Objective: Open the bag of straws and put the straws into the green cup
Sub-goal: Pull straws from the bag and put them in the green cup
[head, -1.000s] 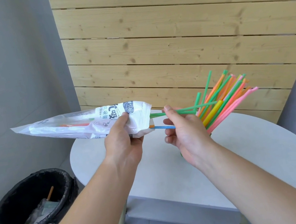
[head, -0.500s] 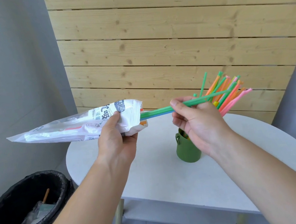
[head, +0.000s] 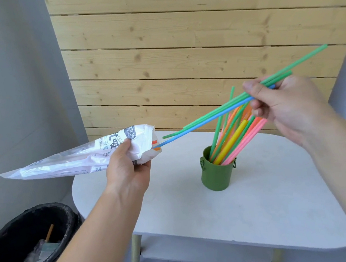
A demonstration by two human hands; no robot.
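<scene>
My left hand point(head: 127, 168) grips the white plastic straw bag point(head: 77, 159) near its open mouth, holding it level above the table's left edge. Orange straw ends poke out of the mouth. My right hand point(head: 284, 103) pinches a few green and blue straws point(head: 216, 114), drawn almost wholly out of the bag; the blue one's tip is still at the bag's mouth. Below them the green cup point(head: 216, 173) stands upright on the white table point(head: 268, 206), holding several pink, yellow, orange and green straws point(head: 236, 137) that lean to the right.
A black-lined waste bin point(head: 27, 246) with scraps inside stands on the floor at the lower left. A wooden plank wall point(head: 178, 51) runs behind the table. A grey wall is at the left, and a grey surface at the far right edge.
My right hand has pulled the green and blue straws up and to the right, out of the bag. The cup has come into full view. My left hand keeps holding the bag.
</scene>
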